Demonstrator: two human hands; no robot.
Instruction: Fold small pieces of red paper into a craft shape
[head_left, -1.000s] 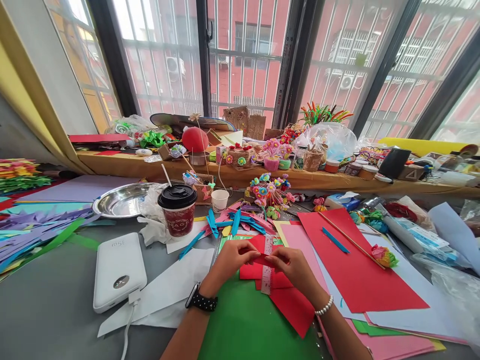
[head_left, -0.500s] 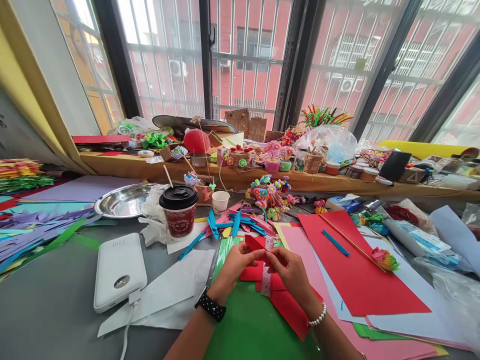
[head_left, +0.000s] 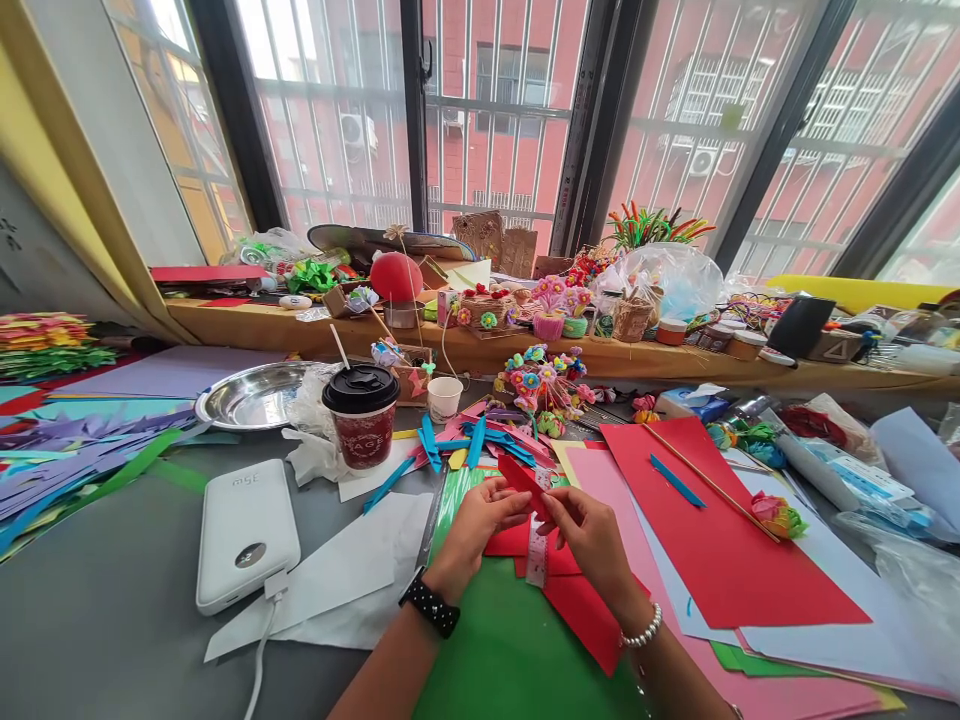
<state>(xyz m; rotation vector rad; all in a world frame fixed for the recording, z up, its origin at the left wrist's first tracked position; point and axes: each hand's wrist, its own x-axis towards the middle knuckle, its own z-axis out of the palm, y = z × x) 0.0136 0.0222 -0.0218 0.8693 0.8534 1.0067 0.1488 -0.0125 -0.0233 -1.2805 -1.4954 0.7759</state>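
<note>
My left hand (head_left: pixel 480 525) and my right hand (head_left: pixel 589 530) meet just above the table, both pinching a small folded piece of red paper (head_left: pixel 521 477) that sticks up between the fingertips. Under the hands lie more red paper pieces (head_left: pixel 581 615) and a clear ruler (head_left: pixel 536 555), on top of a green sheet (head_left: pixel 510 655). A black watch sits on my left wrist and a bead bracelet on my right.
A white power bank (head_left: pixel 246 530) with its cable lies at the left, near a lidded paper cup (head_left: pixel 361 415) and a metal dish (head_left: pixel 251 395). A large red sheet (head_left: pixel 720 545) with a wooden stick (head_left: pixel 709 482) lies right. Paper flowers (head_left: pixel 540 380) and craft clutter fill the window ledge.
Both hands have lifted the red paper piece off the table and drawn it slightly away from me; its tip now points upward between the fingers.
</note>
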